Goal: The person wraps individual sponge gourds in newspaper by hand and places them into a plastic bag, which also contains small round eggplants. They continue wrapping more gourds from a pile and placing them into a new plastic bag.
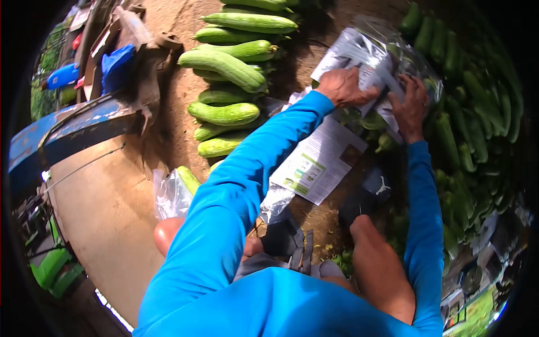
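A clear plastic bag lies on the ground in front of me, with printed paper and green vegetables showing in and around it. My left hand is closed on the bag's near left side, over the printed paper. At the right side, my right hand has its fingers bent over the plastic and gripping it. Below the hands, a printed sheet with a green panel rests on the dirt. A small green vegetable pokes out beneath the bag, between the two wrists.
Long pale-green gourds form a column to the left. Many darker green gourds are heaped at the right. Another plastic bag is beside my knee. A blue metal beam crosses the far left, and my shoe is close below the bag.
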The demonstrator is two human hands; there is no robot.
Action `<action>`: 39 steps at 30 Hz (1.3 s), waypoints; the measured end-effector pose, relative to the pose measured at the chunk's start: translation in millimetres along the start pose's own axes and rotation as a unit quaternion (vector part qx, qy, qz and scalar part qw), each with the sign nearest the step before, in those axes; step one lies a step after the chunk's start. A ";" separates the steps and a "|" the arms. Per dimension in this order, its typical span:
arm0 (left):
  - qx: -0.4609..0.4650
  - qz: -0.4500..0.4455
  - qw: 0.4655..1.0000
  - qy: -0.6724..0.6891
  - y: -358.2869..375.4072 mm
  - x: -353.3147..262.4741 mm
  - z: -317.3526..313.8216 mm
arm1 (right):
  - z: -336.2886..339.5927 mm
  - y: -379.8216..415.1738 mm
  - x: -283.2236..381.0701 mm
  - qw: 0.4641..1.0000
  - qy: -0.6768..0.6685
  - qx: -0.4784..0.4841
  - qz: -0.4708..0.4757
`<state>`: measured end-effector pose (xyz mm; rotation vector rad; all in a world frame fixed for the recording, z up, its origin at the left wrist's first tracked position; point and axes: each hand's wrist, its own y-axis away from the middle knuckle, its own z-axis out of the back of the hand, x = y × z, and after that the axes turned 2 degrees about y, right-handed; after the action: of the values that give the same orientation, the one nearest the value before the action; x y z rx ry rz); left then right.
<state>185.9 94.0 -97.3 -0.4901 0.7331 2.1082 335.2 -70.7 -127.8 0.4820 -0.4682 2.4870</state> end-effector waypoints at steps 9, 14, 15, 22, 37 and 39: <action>-0.065 -0.041 0.997 -0.008 -0.3 12.7 -11.2 | -10.4 -35.6 55.1 0.978 0.045 0.056 0.194; -0.143 -0.078 0.987 -0.017 22.4 13.3 -21.9 | -16.0 -31.4 44.3 0.976 0.047 0.084 0.197; -0.172 -0.092 0.981 -0.014 30.8 11.7 -22.7 | -16.3 -31.7 43.7 0.976 0.054 0.084 0.196; -0.218 -0.144 0.954 0.150 152.1 3.5 1.3 | -16.8 -30.9 54.1 0.972 0.073 0.048 0.220; 0.032 0.032 0.935 -0.352 -135.2 220.7 183.1 | -19.3 -21.6 65.8 0.989 0.034 0.038 0.136; 0.021 0.074 0.951 -0.299 -143.3 206.1 187.9 | -19.5 -21.2 65.8 0.990 0.045 0.042 0.131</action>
<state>166.8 406.1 -120.1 0.2399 0.4644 2.2043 291.6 -15.9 -111.8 0.3589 -0.4136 2.7764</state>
